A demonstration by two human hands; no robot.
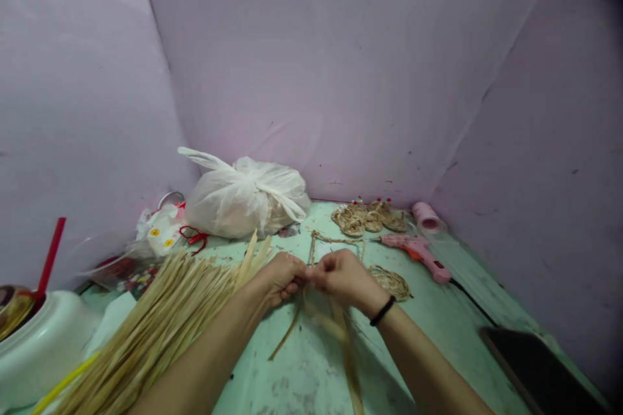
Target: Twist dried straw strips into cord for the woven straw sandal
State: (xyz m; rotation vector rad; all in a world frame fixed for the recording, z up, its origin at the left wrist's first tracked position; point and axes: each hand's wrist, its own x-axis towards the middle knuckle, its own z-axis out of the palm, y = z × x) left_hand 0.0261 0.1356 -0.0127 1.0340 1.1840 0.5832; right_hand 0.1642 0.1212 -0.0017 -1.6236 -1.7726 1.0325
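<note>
My left hand (287, 277) and my right hand (342, 275) meet over the middle of the table, fingertips pinched close together. Between them they grip dried straw strips (349, 363), whose loose ends hang down toward me below the right hand. A thinner twisted end (285, 337) trails from under the left hand. Just beyond my fingers, a twisted straw cord (335, 238) lies bent in a corner shape on the table. The exact spot where the fingers pinch is small and partly hidden. A black band circles my right wrist.
Left lies a large bundle of dried straw (160, 331), near a white pot (53, 343). Behind stands a knotted plastic bag (248, 198). Woven straw pieces (351, 219), a pink glue gun (421, 254), a pink spool (428, 217), coiled cord (392, 282) and a dark phone-like slab (540, 369) are right.
</note>
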